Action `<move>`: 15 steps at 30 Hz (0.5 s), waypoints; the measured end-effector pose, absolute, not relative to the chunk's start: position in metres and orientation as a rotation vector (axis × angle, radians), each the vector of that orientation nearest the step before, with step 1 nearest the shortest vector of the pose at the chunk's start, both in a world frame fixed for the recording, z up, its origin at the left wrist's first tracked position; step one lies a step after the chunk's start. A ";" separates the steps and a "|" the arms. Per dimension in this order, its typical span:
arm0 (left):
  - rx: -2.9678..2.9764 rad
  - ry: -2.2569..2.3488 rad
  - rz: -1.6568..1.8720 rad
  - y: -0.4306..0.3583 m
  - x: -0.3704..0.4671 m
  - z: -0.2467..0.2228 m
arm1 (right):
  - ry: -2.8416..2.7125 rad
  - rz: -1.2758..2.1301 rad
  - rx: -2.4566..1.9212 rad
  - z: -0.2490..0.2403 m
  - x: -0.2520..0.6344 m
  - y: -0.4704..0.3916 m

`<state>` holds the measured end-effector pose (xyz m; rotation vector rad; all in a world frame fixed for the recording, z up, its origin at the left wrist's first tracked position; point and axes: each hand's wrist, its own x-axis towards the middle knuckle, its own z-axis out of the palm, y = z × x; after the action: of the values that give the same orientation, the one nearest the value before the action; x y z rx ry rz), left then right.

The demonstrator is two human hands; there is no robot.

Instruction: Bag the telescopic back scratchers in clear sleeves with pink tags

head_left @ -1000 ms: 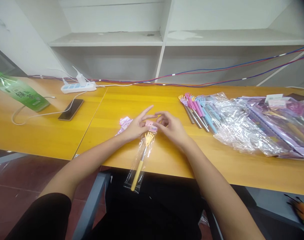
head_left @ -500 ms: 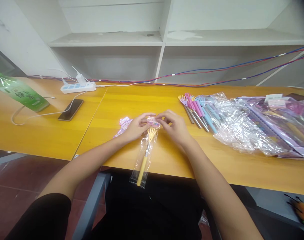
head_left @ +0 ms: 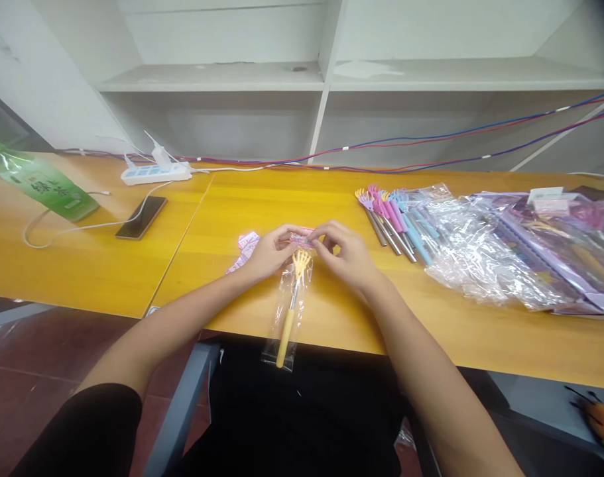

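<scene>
A yellow back scratcher [head_left: 286,328] with a hand-shaped head lies inside a clear plastic bag [head_left: 272,354], its handle end reaching past the table's front edge. At the bag's top is a small pink printed card [head_left: 302,240]. My left hand [head_left: 272,253] pinches the card's left side between thumb and fingers. From the other side, my right hand [head_left: 344,250] grips the card's right end with thumb and fingertips. More pink printed cards [head_left: 242,250] lie on the table, partly hidden behind my left hand.
To the right lie several loose back scratchers [head_left: 391,222], a heap of clear bags [head_left: 481,258] and a purple package [head_left: 555,245] with bagged scratchers on top. At left are a phone [head_left: 141,217], a power strip [head_left: 156,173] and a green bottle [head_left: 43,182]. Cables [head_left: 262,161] run along the shelf.
The pink card has tilted and looks narrower between my fingers. The bagged back scratcher has swung slightly, its handle end shifting a little right. Both hands stay almost in place.
</scene>
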<state>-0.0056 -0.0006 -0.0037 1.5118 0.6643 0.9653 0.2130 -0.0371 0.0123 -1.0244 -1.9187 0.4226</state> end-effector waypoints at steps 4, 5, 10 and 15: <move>1.477 0.699 0.920 -0.003 -0.008 -0.004 | -1.931 0.436 -0.996 0.014 0.212 -0.038; 1.473 0.704 0.921 -0.003 -0.008 -0.004 | -1.931 0.438 -0.999 0.014 0.212 -0.038; 1.517 0.756 0.983 -0.002 -0.008 -0.007 | -1.886 0.492 -1.092 0.008 0.211 -0.037; 1.646 0.884 1.020 -0.004 -0.009 -0.004 | -1.835 0.601 -1.167 0.003 0.210 -0.036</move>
<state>-0.0086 -0.0039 -0.0040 1.6461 0.8845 1.0205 0.2099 -0.0361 0.0030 -1.1667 -1.8351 0.6010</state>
